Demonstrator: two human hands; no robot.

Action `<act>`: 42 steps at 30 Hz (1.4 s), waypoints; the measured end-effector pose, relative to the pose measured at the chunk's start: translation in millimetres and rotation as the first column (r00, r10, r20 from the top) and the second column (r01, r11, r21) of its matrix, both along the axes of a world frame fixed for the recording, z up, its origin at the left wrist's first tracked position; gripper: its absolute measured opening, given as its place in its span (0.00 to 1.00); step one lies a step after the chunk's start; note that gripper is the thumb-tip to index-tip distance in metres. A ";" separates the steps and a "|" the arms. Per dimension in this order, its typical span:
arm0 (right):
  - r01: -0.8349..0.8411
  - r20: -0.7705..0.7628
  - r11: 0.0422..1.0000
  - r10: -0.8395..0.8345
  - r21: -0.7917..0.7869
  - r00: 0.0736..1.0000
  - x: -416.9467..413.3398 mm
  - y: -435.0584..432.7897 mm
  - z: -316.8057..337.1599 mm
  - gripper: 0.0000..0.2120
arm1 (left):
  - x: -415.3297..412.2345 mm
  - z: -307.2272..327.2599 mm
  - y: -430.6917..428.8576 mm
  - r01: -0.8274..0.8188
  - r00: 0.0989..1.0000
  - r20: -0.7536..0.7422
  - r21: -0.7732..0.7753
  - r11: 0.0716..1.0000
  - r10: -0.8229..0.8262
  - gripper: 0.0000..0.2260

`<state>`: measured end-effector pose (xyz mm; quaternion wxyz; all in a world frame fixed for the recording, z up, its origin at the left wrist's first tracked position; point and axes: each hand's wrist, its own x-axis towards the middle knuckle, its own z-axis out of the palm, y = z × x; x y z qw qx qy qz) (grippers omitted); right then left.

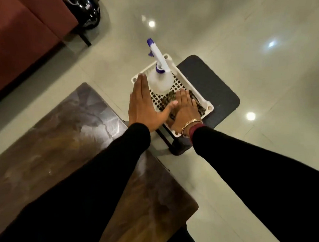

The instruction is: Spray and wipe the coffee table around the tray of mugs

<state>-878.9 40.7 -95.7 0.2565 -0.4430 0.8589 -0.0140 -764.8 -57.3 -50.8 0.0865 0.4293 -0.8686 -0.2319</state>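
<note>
One basket (209, 107) with spray bottle (159, 82) and cloth (198, 105), right hand (184, 110) flat on cloth, left hand (143, 103) outstretched

One left hand (143, 101), one right hand (184, 110), one spray bottle (159, 82), one cloth (196, 103), one white basket (210, 107), one stool (210, 78), one coffee table (73, 124).

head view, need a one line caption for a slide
Left hand flat beside the spray bottle, right hand flat on the patterned cloth, both over a white basket on a dark stool
</note>
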 end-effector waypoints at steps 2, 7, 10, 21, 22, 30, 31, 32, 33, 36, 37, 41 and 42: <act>0.017 -0.014 0.999 -0.017 0.028 1.000 -1.3 -2.4 -16.0 0.53 | -8.8 -11.4 -4.4 0.000 1.000 -0.027 0.018 1.000 0.001 0.56; 0.090 -0.041 0.996 -0.091 -0.022 0.995 1.8 -4.7 -34.5 0.55 | -34.4 -24.5 -21.4 -0.074 0.982 -0.165 0.116 0.990 0.093 0.55; 0.114 -0.033 0.993 -0.114 0.003 0.993 5.6 -7.7 -33.3 0.54 | -57.1 -21.1 -37.4 -0.076 0.964 -0.238 0.184 0.980 0.119 0.56; 0.104 0.025 0.995 -0.104 0.013 0.994 8.0 -6.9 -35.4 0.40 | -85.9 -29.8 -47.3 -0.097 0.824 -0.525 0.243 0.965 0.215 0.34; 0.106 0.032 0.994 -0.106 0.012 0.994 6.6 -7.3 -34.5 0.40 | -83.8 -29.2 -45.6 -0.091 0.816 -0.535 0.255 0.963 0.219 0.33; 0.440 0.286 0.858 -0.365 -0.266 0.886 -6.6 -14.4 -23.0 0.26 | -33.1 20.7 -28.6 -0.099 0.751 -0.607 0.287 0.953 0.261 0.29; 0.531 0.322 0.798 -0.442 -0.285 0.837 -11.6 -14.4 -20.2 0.24 | -22.7 27.8 -24.0 -0.097 0.751 -0.612 0.271 0.958 0.249 0.28; 0.633 0.385 0.724 -0.521 -0.274 0.762 -13.4 -16.5 -14.2 0.24 | -9.1 33.9 -20.4 -0.095 0.752 -0.615 0.252 0.963 0.236 0.28; 0.749 0.475 0.621 -0.600 -0.231 0.644 -17.5 -17.3 -9.9 0.25 | 5.5 38.4 -17.7 -0.092 0.754 -0.615 0.245 0.965 0.228 0.27; 0.978 0.920 0.192 -0.392 0.087 -0.005 -26.0 -23.0 4.2 0.22 | 53.3 46.0 -10.3 -0.118 0.757 -0.588 0.308 0.944 0.286 0.25; 0.972 0.955 0.160 -0.271 0.170 -0.123 -20.8 -25.6 11.4 0.21 | 74.3 47.6 -7.8 -0.149 0.757 -0.573 0.318 0.936 0.315 0.25; 0.922 0.970 0.302 -0.040 0.241 -0.240 14.6 -40.4 39.1 0.22 | 142.5 50.1 1.8 -0.278 0.770 -0.482 0.335 0.900 0.417 0.20; 0.909 0.969 0.342 -0.024 0.239 -0.246 30.1 -48.2 44.7 0.23 | 161.6 51.1 2.6 -0.312 0.770 -0.454 0.344 0.886 0.447 0.17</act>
